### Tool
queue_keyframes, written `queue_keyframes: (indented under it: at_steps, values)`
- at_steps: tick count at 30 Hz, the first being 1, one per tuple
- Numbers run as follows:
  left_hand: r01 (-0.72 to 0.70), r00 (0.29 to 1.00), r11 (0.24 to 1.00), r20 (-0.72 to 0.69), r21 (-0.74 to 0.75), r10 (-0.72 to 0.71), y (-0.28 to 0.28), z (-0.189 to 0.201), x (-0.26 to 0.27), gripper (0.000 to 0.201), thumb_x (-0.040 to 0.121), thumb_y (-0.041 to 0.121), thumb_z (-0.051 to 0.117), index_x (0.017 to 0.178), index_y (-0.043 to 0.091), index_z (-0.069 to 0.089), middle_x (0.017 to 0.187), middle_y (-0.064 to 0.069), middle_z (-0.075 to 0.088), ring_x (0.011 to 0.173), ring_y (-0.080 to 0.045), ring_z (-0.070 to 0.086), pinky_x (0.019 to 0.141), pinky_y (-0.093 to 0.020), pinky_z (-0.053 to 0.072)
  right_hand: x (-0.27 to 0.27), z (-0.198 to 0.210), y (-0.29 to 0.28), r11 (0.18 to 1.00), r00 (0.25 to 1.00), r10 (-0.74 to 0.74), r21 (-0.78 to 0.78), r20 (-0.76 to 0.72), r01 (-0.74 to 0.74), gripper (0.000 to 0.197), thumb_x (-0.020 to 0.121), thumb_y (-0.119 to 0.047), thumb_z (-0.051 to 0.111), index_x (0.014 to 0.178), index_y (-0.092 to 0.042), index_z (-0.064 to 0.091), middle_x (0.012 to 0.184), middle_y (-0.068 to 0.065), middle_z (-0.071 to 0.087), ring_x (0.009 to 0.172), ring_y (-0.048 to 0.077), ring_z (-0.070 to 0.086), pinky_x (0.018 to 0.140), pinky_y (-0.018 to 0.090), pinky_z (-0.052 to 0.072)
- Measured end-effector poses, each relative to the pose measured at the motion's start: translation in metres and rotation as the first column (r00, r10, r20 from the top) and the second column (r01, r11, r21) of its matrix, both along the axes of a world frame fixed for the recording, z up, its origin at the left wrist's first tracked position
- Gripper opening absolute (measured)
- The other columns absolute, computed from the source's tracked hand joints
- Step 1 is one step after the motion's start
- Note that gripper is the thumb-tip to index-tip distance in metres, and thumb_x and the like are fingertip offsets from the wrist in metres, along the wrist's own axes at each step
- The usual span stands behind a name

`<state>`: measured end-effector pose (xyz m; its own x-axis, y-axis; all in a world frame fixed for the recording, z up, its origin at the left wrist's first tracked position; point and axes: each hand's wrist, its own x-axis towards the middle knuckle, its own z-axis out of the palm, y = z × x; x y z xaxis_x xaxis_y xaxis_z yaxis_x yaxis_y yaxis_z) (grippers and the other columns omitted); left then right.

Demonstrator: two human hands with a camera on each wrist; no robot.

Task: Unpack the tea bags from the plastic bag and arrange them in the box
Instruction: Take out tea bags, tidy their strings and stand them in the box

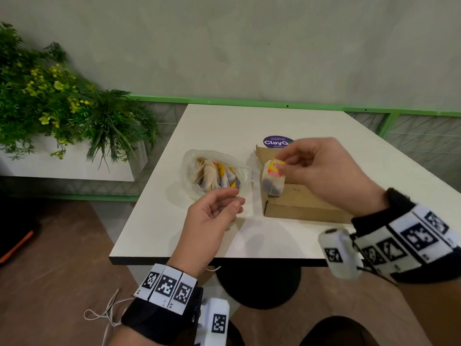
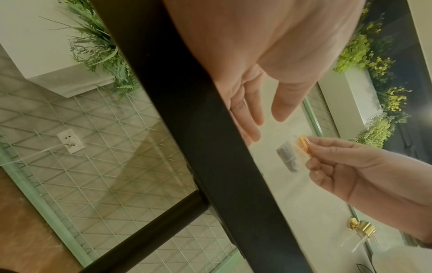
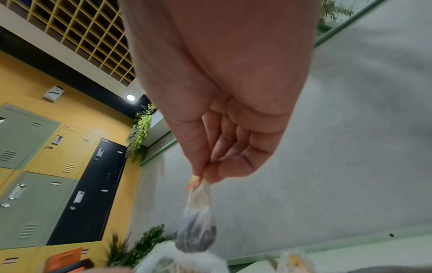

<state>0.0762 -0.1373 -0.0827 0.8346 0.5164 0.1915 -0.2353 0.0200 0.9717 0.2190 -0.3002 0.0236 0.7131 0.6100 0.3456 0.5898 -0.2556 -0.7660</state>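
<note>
A clear plastic bag [image 1: 192,171] lies open on the white table [image 1: 224,126] with several tea bags [image 1: 212,177] inside. To its right stands an open cardboard box [image 1: 304,211]. My right hand [image 1: 283,164] pinches one tea bag [image 1: 272,183] by its yellow tag, and it hangs over the box's left end. The right wrist view shows the same tea bag [image 3: 198,221] dangling from my right hand [image 3: 204,175]. My left hand [image 1: 238,199] hovers palm up at the bag's near rim, fingers relaxed and holding nothing. In the left wrist view my left hand [image 2: 268,120] has its fingers straight.
A purple round sticker [image 1: 277,142] lies on the table behind the box. A white planter with green plants [image 1: 62,108] stands to the left, beyond the table. A green rail and wire mesh [image 1: 411,131] run along the wall behind. The table's near edge [image 1: 224,260] is just ahead of my wrists.
</note>
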Motion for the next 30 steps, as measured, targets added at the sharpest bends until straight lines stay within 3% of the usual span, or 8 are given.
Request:
queue_keyframes:
  at_steps: [2, 5, 10, 14, 17, 22, 30]
  values:
    - [-0.001, 1.000, 1.000, 0.003, -0.006, 0.001, 0.001, -0.001, 0.000, 0.019, 0.097, 0.007, 0.064, 0.112, 0.016, 0.071, 0.103, -0.004, 0.078, 0.099, -0.021, 0.073, 0.082, -0.030, 0.057, 0.011, 0.014, -0.004, 0.999, 0.999, -0.024, -0.026, 0.045, 0.026, 0.011, 0.082, -0.009, 0.081, 0.088, -0.017, 0.077, 0.077, -0.007, 0.074, 0.069, 0.006, 0.067, 0.070, 0.021, 0.053]
    - [0.007, 1.000, 1.000, 0.000, -0.015, -0.007, 0.001, -0.003, 0.001, 0.017, 0.096, 0.004, 0.063, 0.107, 0.013, 0.073, 0.099, -0.005, 0.079, 0.096, -0.019, 0.073, 0.078, -0.026, 0.056, 0.026, 0.021, -0.007, 0.995, 0.998, -0.039, -0.093, 0.055, 0.044, 0.009, 0.083, -0.007, 0.079, 0.090, -0.013, 0.076, 0.068, -0.021, 0.070, 0.062, -0.002, 0.063, 0.062, 0.012, 0.048]
    - [0.007, 1.000, 1.000, -0.009, -0.009, -0.007, 0.001, -0.004, 0.003, 0.015, 0.096, 0.001, 0.062, 0.101, 0.008, 0.074, 0.094, -0.007, 0.079, 0.091, -0.018, 0.073, 0.073, -0.022, 0.056, 0.039, 0.010, -0.002, 0.965, 0.998, -0.061, -0.256, 0.012, 0.062, 0.009, 0.081, -0.013, 0.082, 0.087, -0.018, 0.075, 0.079, 0.002, 0.075, 0.067, 0.009, 0.066, 0.066, 0.023, 0.052]
    - [0.004, 1.000, 1.000, -0.021, 0.004, -0.004, 0.001, -0.004, 0.003, 0.016, 0.096, 0.001, 0.062, 0.098, 0.009, 0.075, 0.093, -0.008, 0.078, 0.091, -0.021, 0.073, 0.074, -0.025, 0.056, 0.045, -0.002, 0.007, 0.932, 0.994, -0.043, -0.362, -0.097, 0.005, 0.010, 0.080, -0.005, 0.080, 0.084, -0.012, 0.074, 0.073, 0.008, 0.074, 0.055, 0.011, 0.061, 0.063, 0.033, 0.056]
    - [0.000, 1.000, 1.000, -0.032, 0.008, 0.000, 0.001, -0.004, 0.003, 0.016, 0.096, 0.001, 0.063, 0.096, 0.011, 0.076, 0.093, -0.008, 0.078, 0.091, -0.021, 0.073, 0.076, -0.027, 0.055, 0.052, -0.010, 0.012, 0.899, 0.993, -0.076, -0.437, -0.090, 0.030, 0.010, 0.082, -0.001, 0.075, 0.084, -0.010, 0.073, 0.077, 0.015, 0.074, 0.057, 0.017, 0.061, 0.069, 0.044, 0.060]
    - [-0.005, 1.000, 1.000, -0.023, 0.009, 0.005, 0.001, -0.004, 0.003, 0.019, 0.095, 0.002, 0.064, 0.090, 0.014, 0.078, 0.092, -0.009, 0.078, 0.091, -0.022, 0.072, 0.077, -0.027, 0.055, 0.056, -0.014, 0.017, 0.863, 0.994, -0.104, -0.499, -0.021, 0.079, 0.017, 0.080, 0.002, 0.074, 0.085, -0.014, 0.070, 0.075, 0.008, 0.073, 0.051, 0.014, 0.059, 0.073, 0.041, 0.061]
    - [-0.005, 1.000, 1.000, -0.027, 0.023, 0.006, 0.001, -0.004, 0.004, 0.020, 0.095, 0.001, 0.065, 0.090, 0.014, 0.078, 0.091, -0.009, 0.078, 0.092, -0.024, 0.073, 0.078, -0.030, 0.055, 0.058, -0.018, 0.013, 0.860, 0.986, -0.166, -0.489, -0.001, 0.145, 0.018, 0.079, 0.002, 0.073, 0.089, -0.014, 0.069, 0.081, 0.004, 0.070, 0.071, 0.020, 0.066, 0.072, 0.036, 0.060]
